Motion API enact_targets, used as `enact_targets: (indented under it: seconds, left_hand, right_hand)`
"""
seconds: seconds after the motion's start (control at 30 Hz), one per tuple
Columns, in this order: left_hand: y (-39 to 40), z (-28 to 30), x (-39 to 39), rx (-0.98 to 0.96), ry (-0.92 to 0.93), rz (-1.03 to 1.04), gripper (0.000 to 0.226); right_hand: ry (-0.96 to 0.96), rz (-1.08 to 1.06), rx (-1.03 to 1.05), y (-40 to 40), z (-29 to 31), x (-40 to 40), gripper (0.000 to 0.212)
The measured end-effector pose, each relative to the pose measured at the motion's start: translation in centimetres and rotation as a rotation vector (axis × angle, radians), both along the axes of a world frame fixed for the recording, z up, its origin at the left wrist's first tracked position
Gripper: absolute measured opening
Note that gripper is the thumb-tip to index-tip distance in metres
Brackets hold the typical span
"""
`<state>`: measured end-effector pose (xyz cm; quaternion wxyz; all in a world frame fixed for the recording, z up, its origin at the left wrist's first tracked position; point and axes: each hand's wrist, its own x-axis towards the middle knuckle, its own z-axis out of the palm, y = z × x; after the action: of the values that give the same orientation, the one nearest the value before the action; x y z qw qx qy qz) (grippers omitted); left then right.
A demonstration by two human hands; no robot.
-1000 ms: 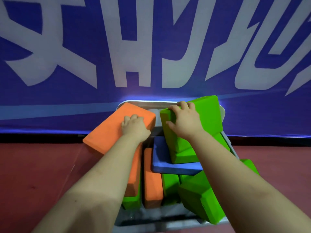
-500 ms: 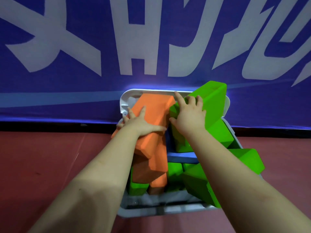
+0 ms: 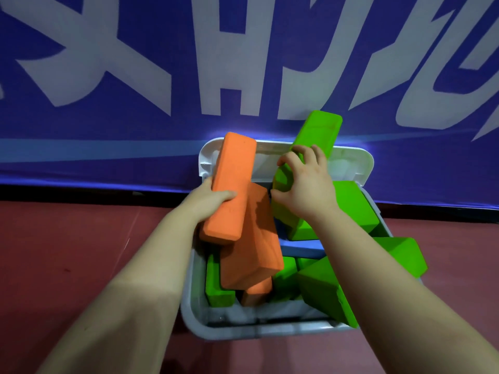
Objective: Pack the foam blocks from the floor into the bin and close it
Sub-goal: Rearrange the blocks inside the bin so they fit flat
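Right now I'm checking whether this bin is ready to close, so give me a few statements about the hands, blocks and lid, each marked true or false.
1. The left hand grips an orange block. True.
2. The right hand rests flat on the floor. False: it is on a green block that juts above the bin's far end.
3. The lid is shut over the blocks. False: it stands open behind the bin.
4. A blue block lies partly buried among the others. True.
5. All blocks sit below the rim. False: several stick out above it.
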<state>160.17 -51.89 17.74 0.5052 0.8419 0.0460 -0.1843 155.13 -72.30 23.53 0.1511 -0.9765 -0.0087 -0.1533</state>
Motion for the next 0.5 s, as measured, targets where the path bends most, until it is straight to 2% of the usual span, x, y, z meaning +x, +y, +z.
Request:
enact_targets:
  seconds: [0.13, 0.3, 0.4, 0.5]
  left_hand:
    - [2.3, 1.6, 0.2, -0.092, 0.088, -0.05, 0.042]
    - [3.8, 1.5, -0.7, 0.092, 0.218, -0.073, 0.049]
    - [3.6, 2.6, -1.6, 0.111, 0.229, -0.119, 0.036]
    - [3.4, 2.7, -2.0, 0.145, 0.186, -0.111, 0.043]
  right_hand:
    - [-0.02, 0.109, 0.07, 1.0, 2.0, -0.9, 0.051]
    - [-0.006, 0.287, 0.098, 2.6, 4.2, -2.5, 0.052]
    - [0.029, 0.342, 0.105, 3.8, 4.5, -3.6, 0.054]
    - [0.073, 0.387, 0.024, 4.8, 4.3, -4.3, 0.057]
